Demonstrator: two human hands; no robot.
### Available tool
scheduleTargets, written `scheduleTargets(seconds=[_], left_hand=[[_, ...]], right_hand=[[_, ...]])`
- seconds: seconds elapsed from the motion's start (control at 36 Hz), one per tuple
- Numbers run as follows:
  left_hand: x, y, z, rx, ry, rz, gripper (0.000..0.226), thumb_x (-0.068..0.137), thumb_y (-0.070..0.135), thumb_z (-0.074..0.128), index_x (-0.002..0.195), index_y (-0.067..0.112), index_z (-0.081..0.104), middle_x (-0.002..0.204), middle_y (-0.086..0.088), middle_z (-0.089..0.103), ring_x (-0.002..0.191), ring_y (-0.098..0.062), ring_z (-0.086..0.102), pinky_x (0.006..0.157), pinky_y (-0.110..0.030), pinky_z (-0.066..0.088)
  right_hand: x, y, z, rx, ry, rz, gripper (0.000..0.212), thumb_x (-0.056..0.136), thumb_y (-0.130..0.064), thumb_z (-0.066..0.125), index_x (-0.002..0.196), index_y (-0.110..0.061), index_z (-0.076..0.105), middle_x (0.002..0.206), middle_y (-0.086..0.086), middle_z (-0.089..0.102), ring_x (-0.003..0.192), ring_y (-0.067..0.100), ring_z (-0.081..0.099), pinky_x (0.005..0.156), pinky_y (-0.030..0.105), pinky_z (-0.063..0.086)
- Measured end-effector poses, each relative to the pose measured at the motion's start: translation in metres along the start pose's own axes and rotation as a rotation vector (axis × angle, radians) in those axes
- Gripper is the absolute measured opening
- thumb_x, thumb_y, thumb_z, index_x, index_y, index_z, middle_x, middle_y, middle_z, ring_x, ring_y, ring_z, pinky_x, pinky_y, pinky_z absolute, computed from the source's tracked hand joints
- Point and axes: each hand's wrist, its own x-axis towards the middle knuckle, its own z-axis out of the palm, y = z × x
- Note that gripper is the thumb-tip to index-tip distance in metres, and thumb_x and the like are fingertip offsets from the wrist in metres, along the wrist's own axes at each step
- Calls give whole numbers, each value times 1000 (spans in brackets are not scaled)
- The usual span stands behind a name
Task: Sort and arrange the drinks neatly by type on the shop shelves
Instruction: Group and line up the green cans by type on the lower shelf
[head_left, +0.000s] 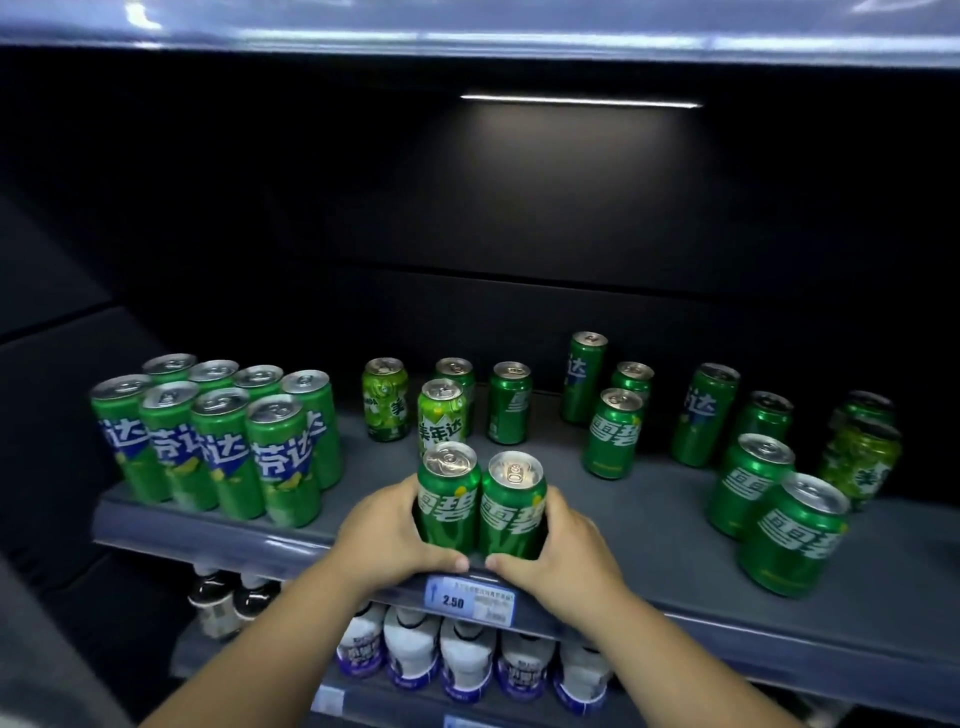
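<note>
Two short dark green cans stand side by side at the front edge of the grey shelf (649, 525). My left hand (389, 530) grips the left can (449, 499) and my right hand (566, 540) grips the right can (511, 506). Right behind them stands a light green can (440, 415). On the left, several tall green cans (218, 441) form a tight block. More dark green short cans (613, 434), tall cans (704, 415) and light green cans (384, 400) stand scattered across the middle and right.
A price tag reading 2.50 (470, 598) hangs on the shelf's front lip below my hands. White bottles with purple labels (462, 657) fill the shelf underneath. The dark back wall and an upper shelf (467, 26) enclose the space above.
</note>
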Motion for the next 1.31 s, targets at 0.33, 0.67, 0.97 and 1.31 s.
scheduleTargets(seconds=[0.33, 0.67, 0.97, 1.31], left_hand=[[-5, 0, -1, -6, 10, -2, 64, 43, 66, 85, 98, 55, 55, 95, 38, 64, 94, 10, 61, 78, -21, 49], [-7, -1, 0, 0, 6, -32, 57, 47, 64, 83, 96, 53, 58, 98, 31, 68, 94, 6, 63, 82, -28, 53], [-13, 9, -4, 27, -7, -10, 55, 50, 64, 85, 95, 56, 55, 95, 37, 63, 93, 10, 60, 76, -17, 47], [-4, 16, -26, 50, -233, -46, 60, 59, 39, 93, 108, 42, 57, 106, 30, 64, 98, 14, 59, 78, -4, 41]], right_hand=[[-3, 4, -1, -15, -14, 6, 73, 57, -73, 71, 116, -40, 43, 119, -15, 64, 113, 16, 58, 90, 36, 51], [-2, 6, 0, 4, -55, 26, 70, 59, -68, 68, 117, -39, 43, 122, -12, 64, 114, 18, 58, 93, 39, 52], [-2, 6, -2, -41, -57, -5, 74, 60, -78, 67, 119, -41, 41, 125, -13, 62, 118, 19, 55, 95, 38, 50], [-2, 4, -4, 43, -116, 36, 79, 54, -72, 71, 121, -44, 42, 122, -11, 60, 114, 14, 55, 98, 38, 50]])
